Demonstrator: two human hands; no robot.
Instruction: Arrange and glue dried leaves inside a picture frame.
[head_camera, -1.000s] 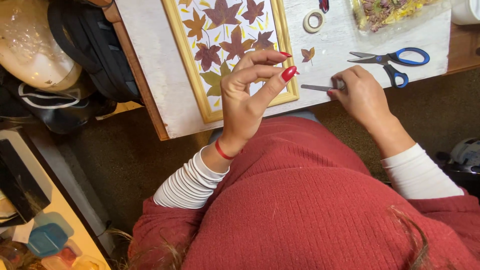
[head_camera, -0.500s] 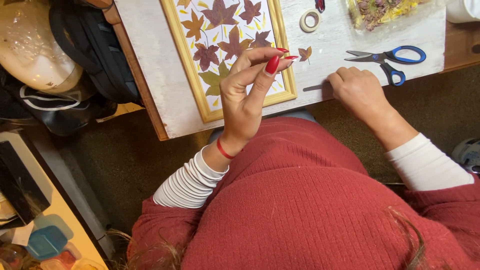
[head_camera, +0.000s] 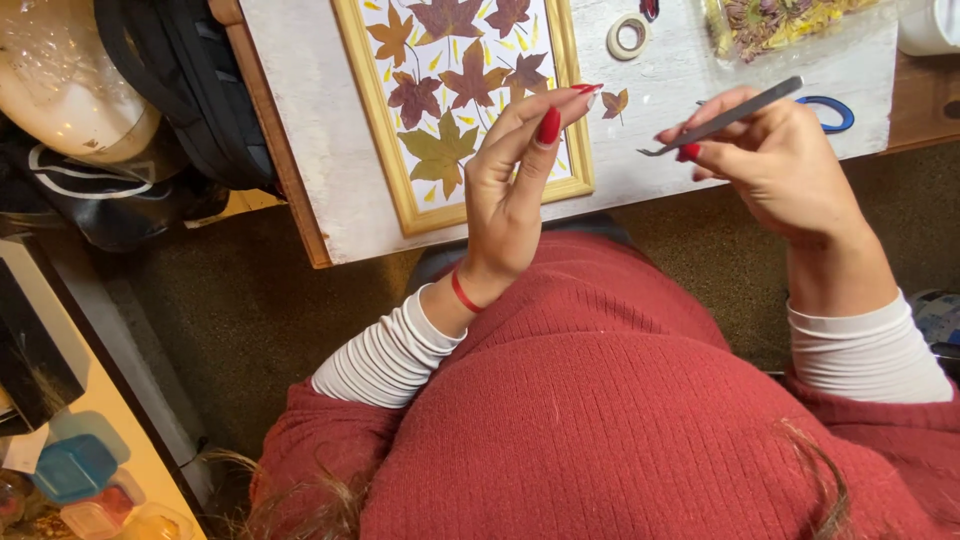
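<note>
My left hand (head_camera: 510, 190) is raised over the table edge, palm towards me. Its thumb and forefinger tips are pinched together, and I see nothing between them. My right hand (head_camera: 780, 165) holds grey metal tweezers (head_camera: 725, 118) above the table, their tips pointing left towards the left hand. Under the left hand lies a yellow wooden frame (head_camera: 385, 130) filled with pressed red, brown and green leaves on white. A small loose brown leaf (head_camera: 614, 102) lies on the white tabletop (head_camera: 320, 150), just right of the frame.
A roll of tape (head_camera: 628, 37), blue-handled scissors (head_camera: 828, 112) partly behind my right hand, a clear bag of dried flowers (head_camera: 780, 20) and a white cup (head_camera: 930, 25) sit at the back. A black bag (head_camera: 170, 90) lies left of the table; coloured containers (head_camera: 75, 470) sit bottom left.
My right hand picked the tweezers up off the table and lifted them towards the left hand. The left forefinger and thumb closed into a pinch.
</note>
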